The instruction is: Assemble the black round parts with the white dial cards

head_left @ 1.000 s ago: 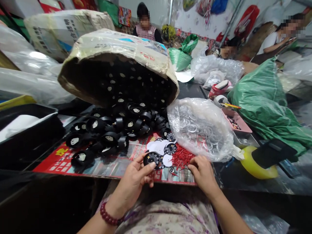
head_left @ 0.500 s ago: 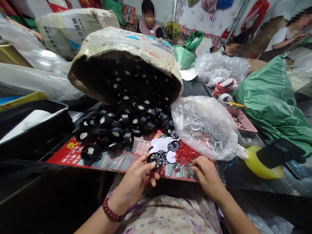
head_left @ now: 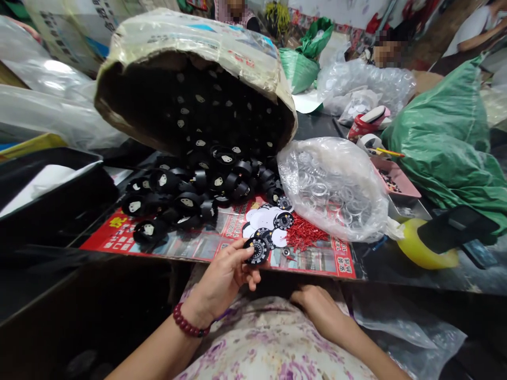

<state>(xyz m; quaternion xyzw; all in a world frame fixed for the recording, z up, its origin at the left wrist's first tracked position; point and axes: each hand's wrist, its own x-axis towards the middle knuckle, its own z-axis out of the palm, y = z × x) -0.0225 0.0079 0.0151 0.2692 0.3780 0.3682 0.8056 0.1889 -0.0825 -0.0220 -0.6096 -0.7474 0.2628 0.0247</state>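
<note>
Pinching black dial in left hand, thumb and fingers clamped on its rim, by printed sheet's near edge. Holding right hand below table edge; fingertips hidden, cannot tell if apart. Crowded beyond by white discs, red pieces; flanked by black cases, bag of rings.

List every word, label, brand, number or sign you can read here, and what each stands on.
"安装热线": printed sheet, near its right-hand corner.
Other characters and digits on that sheet: too blurred or partly covered to read in full.
Markings on the dial disc in the left hand: too small to read.
Print on the large open sack: too blurred.
Large characters on the package behind it: cut off and blurred.
</note>
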